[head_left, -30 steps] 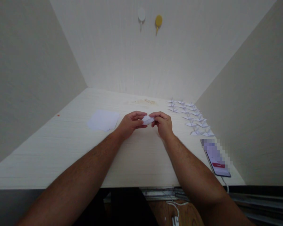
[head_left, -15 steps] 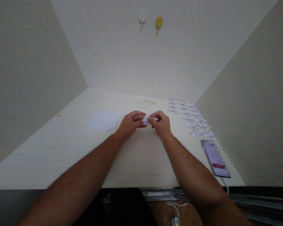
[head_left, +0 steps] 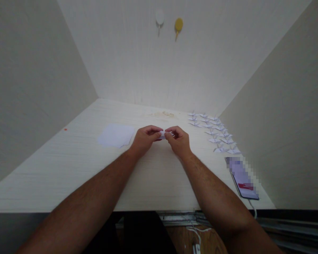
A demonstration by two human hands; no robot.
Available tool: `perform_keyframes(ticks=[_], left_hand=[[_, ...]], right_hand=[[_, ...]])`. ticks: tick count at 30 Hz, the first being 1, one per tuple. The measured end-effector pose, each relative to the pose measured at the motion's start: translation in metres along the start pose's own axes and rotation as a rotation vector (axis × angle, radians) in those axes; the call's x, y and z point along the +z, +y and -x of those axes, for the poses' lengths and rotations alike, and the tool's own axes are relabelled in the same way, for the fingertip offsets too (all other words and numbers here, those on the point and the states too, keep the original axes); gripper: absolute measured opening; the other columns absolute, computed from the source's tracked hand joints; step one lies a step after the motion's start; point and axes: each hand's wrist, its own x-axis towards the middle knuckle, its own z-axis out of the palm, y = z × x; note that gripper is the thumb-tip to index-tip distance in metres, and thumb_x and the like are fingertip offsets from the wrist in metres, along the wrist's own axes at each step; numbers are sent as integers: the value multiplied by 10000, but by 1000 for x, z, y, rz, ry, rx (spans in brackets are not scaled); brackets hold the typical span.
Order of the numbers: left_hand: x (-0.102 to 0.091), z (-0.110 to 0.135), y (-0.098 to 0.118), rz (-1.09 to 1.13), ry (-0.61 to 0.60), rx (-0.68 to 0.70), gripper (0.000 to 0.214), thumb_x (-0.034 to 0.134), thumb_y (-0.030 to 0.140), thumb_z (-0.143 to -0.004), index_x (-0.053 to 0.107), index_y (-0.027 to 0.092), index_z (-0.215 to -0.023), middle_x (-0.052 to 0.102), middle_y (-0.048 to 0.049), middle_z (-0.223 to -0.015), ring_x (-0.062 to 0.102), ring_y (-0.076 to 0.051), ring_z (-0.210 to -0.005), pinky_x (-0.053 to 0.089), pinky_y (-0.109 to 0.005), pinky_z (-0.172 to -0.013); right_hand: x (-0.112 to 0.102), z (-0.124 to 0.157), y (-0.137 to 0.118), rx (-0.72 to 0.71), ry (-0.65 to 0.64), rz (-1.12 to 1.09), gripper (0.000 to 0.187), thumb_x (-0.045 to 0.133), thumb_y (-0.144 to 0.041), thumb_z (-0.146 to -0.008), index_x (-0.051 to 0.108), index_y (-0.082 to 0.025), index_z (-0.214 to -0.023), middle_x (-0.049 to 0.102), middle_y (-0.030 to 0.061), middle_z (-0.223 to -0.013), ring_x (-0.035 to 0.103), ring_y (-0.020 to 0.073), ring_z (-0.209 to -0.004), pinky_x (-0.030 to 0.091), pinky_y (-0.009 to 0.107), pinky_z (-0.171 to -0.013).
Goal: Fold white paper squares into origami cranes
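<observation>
Between my two hands is a small piece of folded white paper (head_left: 162,134), held just above the table at its middle. My left hand (head_left: 146,138) pinches its left end between thumb and fingers. From the other side, my right hand (head_left: 179,139) grips the right end with thumb and forefinger. Fingers cover most of the paper, so the shape of its folds cannot be made out. A stack of white paper sheets (head_left: 116,135) lies flat to the left of my left hand.
Several folded white paper cranes (head_left: 214,140) stand in rows at the table's back right. Nearer me lies a phone (head_left: 243,180) with a cable plugged in. Walls enclose the white table (head_left: 159,183) at the back and both sides. Two hooks, one yellow (head_left: 178,24), hang on the back wall.
Both hands have drawn slightly closer together, and less of the folded paper shows between the fingers. The sheets, cranes and phone have stayed in place.
</observation>
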Motion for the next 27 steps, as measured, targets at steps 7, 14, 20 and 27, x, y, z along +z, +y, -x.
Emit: perform_keyframes(ticks=[7,14,20,27], left_hand=[[1,1,1,12,-8,15,250,823,258,-613,699,134,-791,717,-31,-786,681,-157,-763,592,-376,-822],[1,1,2,-62,-2,45,231,810,268,-632,707,136,-792,724,-39,-796,685,-164,-756,597,-381,-809],[2,2,1,-140,26,69,214,783,300,-676,732,139,-808,734,-54,-798,691,-174,-741,601,-391,-808],[6,3,1,-170,55,63,200,779,320,-679,727,151,-772,724,-47,-762,684,-170,-699,619,-356,-734]], right_hand=[[-1,-2,-2,-77,18,56,105,657,-309,-771,679,-218,-820,701,25,-862,638,155,-743,528,277,-633],[0,-2,-4,-16,-12,44,89,653,-285,-765,679,-209,-803,711,24,-836,642,153,-722,531,289,-655],[0,-1,-7,28,-7,31,95,646,-285,-769,677,-196,-784,711,19,-795,614,129,-637,509,271,-613],[1,0,-9,56,5,66,103,631,-294,-774,664,-198,-766,701,13,-761,572,117,-576,473,257,-565]])
